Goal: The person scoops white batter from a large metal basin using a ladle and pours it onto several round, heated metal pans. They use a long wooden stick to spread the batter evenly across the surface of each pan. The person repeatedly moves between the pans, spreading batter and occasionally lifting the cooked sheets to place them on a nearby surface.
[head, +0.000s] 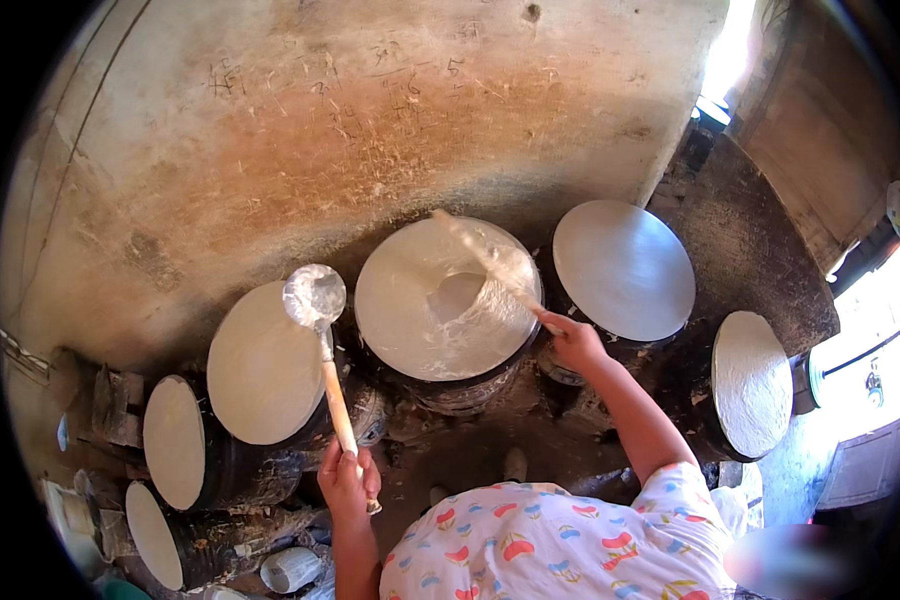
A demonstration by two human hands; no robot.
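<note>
My left hand [349, 478] grips the wooden handle of a long ladle [339, 401]. Its batter-smeared metal bowl points away from me, over the right part of a round batter-covered griddle [259, 375]. In my right hand [581, 346] is a flat wooden spreader [491, 259], lying slantwise across the middle round griddle [397, 330]. Pale batter coats most of that griddle. Near its centre a darker bare patch [454, 296] shows, with wet, ridged batter beside the spreader. The spreader looks slightly blurred.
More round griddles covered in pale sheets stand on dark drum stoves: a smooth one [624, 270] at right, a rougher one [752, 384] farther right, and two [174, 442] at left. Behind rises a stained, scratched wall [390, 135]. A whitish container [291, 570] sits low at left.
</note>
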